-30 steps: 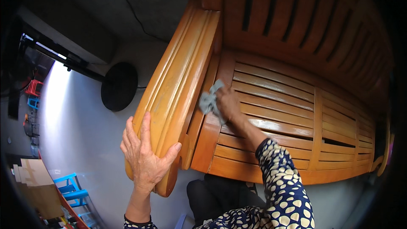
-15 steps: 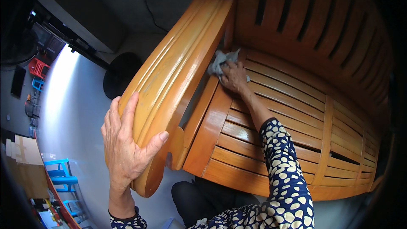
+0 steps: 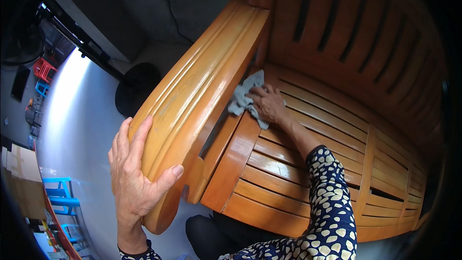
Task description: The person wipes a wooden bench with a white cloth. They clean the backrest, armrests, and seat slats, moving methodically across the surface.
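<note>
A glossy orange wooden bench fills the view, with a slatted seat (image 3: 308, 154) and a wide grooved armrest (image 3: 202, 82). My left hand (image 3: 134, 173) grips the front end of that armrest, fingers over its top and thumb on the inner side. My right hand (image 3: 267, 103) presses a crumpled grey cloth (image 3: 243, 98) onto the seat's back left corner, just below the armrest. My right forearm, in a dark sleeve with pale spots, lies across the slats.
The slatted backrest (image 3: 346, 24) rises behind the seat. A round black base (image 3: 137, 86) stands on the pale floor left of the bench, and a black cable (image 3: 168, 9) runs down the grey wall. Blue stools (image 3: 57, 197) and cardboard boxes sit far left.
My right hand has pushed the cloth further back along the seat edge toward the corner. My left hand keeps its hold on the armrest end while the view has shifted closer.
</note>
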`<state>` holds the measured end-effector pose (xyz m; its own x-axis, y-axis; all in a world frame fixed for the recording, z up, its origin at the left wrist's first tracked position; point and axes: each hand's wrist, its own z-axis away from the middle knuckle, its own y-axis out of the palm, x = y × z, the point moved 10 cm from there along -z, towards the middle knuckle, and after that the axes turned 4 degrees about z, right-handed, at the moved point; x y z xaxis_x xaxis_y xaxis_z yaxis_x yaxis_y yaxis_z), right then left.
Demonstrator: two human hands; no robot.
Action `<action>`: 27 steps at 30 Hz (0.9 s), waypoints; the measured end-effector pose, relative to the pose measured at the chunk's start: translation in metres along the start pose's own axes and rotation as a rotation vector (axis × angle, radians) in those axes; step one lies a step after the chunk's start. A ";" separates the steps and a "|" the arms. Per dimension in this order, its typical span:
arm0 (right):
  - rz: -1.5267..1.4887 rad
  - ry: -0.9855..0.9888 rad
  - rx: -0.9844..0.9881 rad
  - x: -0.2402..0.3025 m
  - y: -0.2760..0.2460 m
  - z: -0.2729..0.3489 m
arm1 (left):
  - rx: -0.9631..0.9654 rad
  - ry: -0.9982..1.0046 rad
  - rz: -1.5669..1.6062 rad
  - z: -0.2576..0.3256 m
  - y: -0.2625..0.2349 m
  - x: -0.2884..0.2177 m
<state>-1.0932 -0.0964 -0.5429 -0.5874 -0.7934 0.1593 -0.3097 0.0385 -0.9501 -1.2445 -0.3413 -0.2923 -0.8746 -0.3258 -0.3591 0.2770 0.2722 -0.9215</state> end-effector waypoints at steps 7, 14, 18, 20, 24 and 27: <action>0.027 0.363 -0.042 -0.054 0.013 -0.048 | -0.015 0.008 0.020 0.001 -0.003 -0.001; 0.106 0.213 0.091 -0.018 0.014 -0.035 | -0.028 0.010 0.042 -0.002 0.001 0.001; -0.052 0.117 0.082 0.025 0.009 -0.010 | -0.042 0.011 0.050 -0.002 0.002 0.002; -0.107 0.017 0.106 0.053 0.002 0.000 | -0.058 0.016 0.052 -0.001 0.002 0.006; -0.156 -0.118 0.269 0.102 -0.003 0.028 | -0.070 0.063 0.038 -0.003 0.005 0.006; -0.140 -0.303 0.333 0.145 -0.024 0.063 | -0.070 0.054 0.021 -0.002 0.004 0.008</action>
<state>-1.1239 -0.2510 -0.5141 -0.2975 -0.9205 0.2533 -0.0842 -0.2389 -0.9674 -1.2510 -0.3412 -0.2991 -0.8894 -0.2708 -0.3682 0.2688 0.3417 -0.9005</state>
